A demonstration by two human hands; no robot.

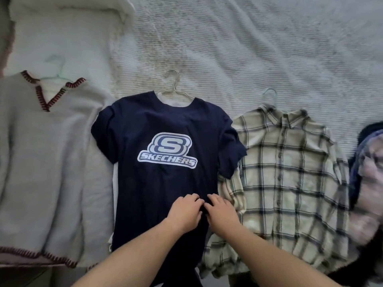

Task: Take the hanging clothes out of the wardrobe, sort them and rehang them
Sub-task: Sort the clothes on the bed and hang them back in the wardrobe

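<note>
A navy T-shirt with a white logo lies flat on the bed, on a white wire hanger. My left hand and my right hand rest side by side on its lower front, fingers bent against the cloth. Right of it lies a cream plaid shirt on a pale blue hanger; the T-shirt's sleeve overlaps it. To the left lies a white V-neck sweater with dark red stitching, on a pale green hanger.
All garments lie on a white ribbed bedspread. A blurred pile of dark blue and pink clothing sits at the right edge. A fluffy white blanket covers the far left of the bed.
</note>
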